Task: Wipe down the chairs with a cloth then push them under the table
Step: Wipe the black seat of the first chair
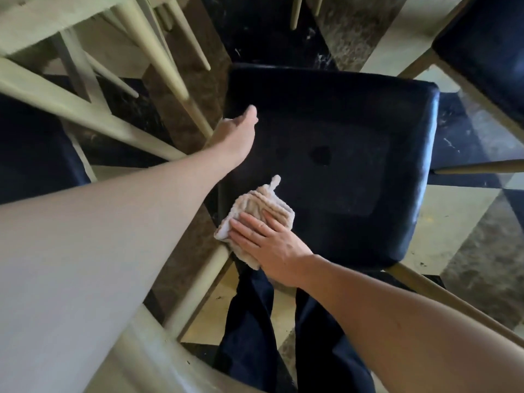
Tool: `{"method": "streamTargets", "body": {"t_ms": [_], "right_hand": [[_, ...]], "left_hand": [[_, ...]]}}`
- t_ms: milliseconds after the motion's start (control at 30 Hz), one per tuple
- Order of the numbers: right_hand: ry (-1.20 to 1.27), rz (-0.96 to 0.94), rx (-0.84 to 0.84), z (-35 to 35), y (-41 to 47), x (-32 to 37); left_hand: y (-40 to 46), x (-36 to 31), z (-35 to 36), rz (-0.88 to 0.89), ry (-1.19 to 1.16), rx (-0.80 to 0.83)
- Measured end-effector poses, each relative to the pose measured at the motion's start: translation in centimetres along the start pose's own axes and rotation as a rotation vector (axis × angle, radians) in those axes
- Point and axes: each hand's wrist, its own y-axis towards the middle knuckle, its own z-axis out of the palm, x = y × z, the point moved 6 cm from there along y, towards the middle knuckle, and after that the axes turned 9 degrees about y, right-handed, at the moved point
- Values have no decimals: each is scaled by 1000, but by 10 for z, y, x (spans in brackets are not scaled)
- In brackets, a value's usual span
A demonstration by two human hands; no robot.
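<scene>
Hands both on dark padded chair seat (340,154): left hand (238,134) grips seat's left edge, fingers curled out of sight; right hand (266,239) lies flat, fingers spread, pressing crumpled beige cloth (255,211) onto seat's near-left corner. Pale wooden counter (42,21) upper left. Second dark chair (487,49) upper right. Patterned tile floor (465,251) beneath.

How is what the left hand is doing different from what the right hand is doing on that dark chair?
The right hand lies flat, fingers spread, pressing the cloth onto the chair seat; the left hand holds no cloth and grips the seat's side edge. The right sits at the near corner, the left farther along. Both touch the same seat.
</scene>
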Motion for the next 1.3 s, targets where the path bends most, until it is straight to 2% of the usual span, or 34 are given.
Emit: {"method": "streamTargets", "body": {"t_ms": [100, 200, 300, 433, 533, 600, 700, 767, 867, 967, 1000, 1133, 1300], "right_hand": [[-42, -86, 20, -15, 18, -14], [-59, -171, -11, -40, 54, -17], [-82, -132, -41, -66, 75, -48], [-119, -6, -153, -127, 101, -113], [-77, 154, -244, -170, 98, -164], [-23, 285, -325, -191, 82, -199], [127, 589, -412, -209, 52, -255], [198, 702, -402, -212, 38, -273], [223, 671, -408, -208, 39, -263], [218, 689, -488, -204, 41, -247], [212, 673, -503, -199, 45, -237], [144, 461, -473, -175, 50, -191], [-5, 152, -210, -98, 36, -112]], "left_hand": [[3, 2, -5, 26, -165, 59], [11, 21, -32, -12, -341, -50], [11, 33, -31, -89, -296, -149], [9, 33, -36, -40, -189, -275], [11, 37, -39, -4, -134, -278], [10, 36, -37, 43, -140, -286], [14, 35, -41, 51, -203, -362], [18, 35, -38, 70, -163, -352], [21, 38, -25, 128, -16, -201], [22, 33, 1, 227, 403, -13], [23, 34, 3, 240, 456, 7], [39, 38, -1, 187, 381, 8], [43, 40, -7, 201, 385, -16]]}}
